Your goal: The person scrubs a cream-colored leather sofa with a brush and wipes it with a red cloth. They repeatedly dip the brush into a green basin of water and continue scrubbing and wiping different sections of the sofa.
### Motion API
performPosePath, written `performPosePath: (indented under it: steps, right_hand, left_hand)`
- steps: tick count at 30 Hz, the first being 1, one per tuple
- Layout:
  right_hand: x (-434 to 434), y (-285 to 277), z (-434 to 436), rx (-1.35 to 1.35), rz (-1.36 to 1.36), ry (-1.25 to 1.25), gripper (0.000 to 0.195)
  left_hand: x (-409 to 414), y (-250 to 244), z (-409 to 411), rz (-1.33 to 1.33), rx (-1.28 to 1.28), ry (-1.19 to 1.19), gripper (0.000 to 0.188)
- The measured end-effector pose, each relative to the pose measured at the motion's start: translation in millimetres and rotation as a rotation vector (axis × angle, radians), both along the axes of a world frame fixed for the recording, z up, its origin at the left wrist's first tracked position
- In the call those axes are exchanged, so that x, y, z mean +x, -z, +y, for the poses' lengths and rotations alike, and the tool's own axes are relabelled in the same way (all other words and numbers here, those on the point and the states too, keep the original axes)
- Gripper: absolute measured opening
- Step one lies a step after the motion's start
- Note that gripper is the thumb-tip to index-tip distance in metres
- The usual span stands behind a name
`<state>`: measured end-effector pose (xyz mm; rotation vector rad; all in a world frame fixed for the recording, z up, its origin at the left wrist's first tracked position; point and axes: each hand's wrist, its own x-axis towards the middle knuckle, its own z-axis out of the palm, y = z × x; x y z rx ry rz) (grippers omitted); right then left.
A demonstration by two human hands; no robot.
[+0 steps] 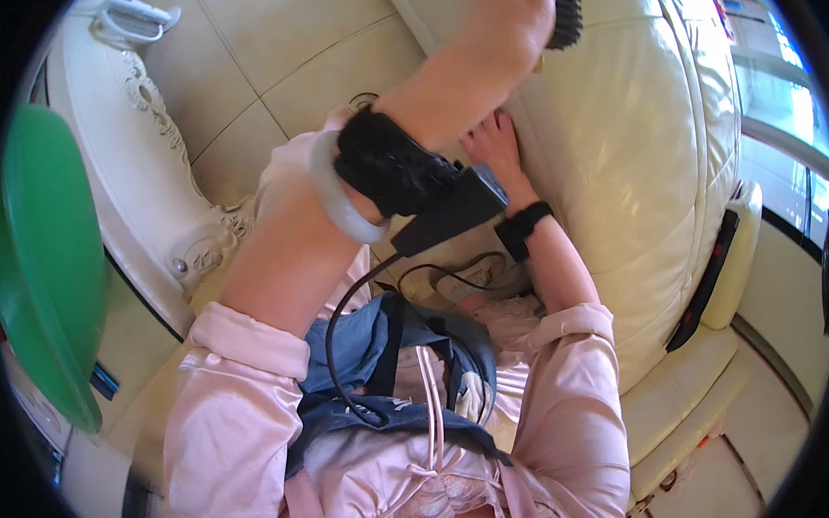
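At the top of the head view, my left hand (pixel 522 19) is closed around a brush with black bristles (pixel 568 21), held beside the cream leather sofa (pixel 610 156). The brush's handle is hidden by the hand and the picture's edge. My right hand (pixel 495 147) is lower, near the lower side of the sofa, with its fingers somewhat apart and nothing visible in it. A black strap with a black device and cable is on my left forearm, beside a pale bangle. My right wrist has a black band.
A white carved furniture piece (pixel 137 153) stands at the left, with a green plastic object (pixel 48 267) near it. A white device (pixel 132 17) lies at its upper end. A black elongated object (pixel 705 283) rests against the sofa at the right. A cable loops near the tiled floor (pixel 236 68).
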<state>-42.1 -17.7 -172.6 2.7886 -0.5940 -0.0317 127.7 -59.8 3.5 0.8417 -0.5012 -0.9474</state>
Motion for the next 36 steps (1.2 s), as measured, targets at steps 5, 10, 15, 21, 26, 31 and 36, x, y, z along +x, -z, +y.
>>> performPosePath:
  steps: [5, 10, 15, 21, 26, 31, 36]
  right_hand:
    - [-196, 8, 130, 0.046, 0.425, -0.01, 0.045]
    - [-343, -17, 235, 0.647, 0.676, 0.416, 0.032]
    - [-235, -67, 152, 0.248, 0.608, 0.093, 0.032]
    - [-106, -120, 72, 0.072, 0.094, 0.108, 0.023]
    - [-279, -67, 190, 0.161, 0.501, 0.13, 0.014]
    - [-317, -92, 225, 0.411, 0.562, 0.399, 0.012]
    - [-224, -219, 149, 0.431, -0.326, 0.496, 0.025]
  left_hand:
    - [4, -16, 10, 0.079, 0.059, 0.186, 0.044]
    - [-20, -31, 31, 0.086, -0.013, 0.252, 0.043]
    - [-39, -5, 23, 0.012, 0.002, 0.24, 0.046]
    - [-27, 26, 27, -0.085, 0.163, 0.157, 0.054]
    - [-31, 36, 35, -0.163, 0.284, 0.343, 0.057]
    - [-53, 32, 48, -0.232, 0.195, 0.394, 0.053]
    - [-58, 29, 63, -0.208, 0.179, 0.313, 0.053]
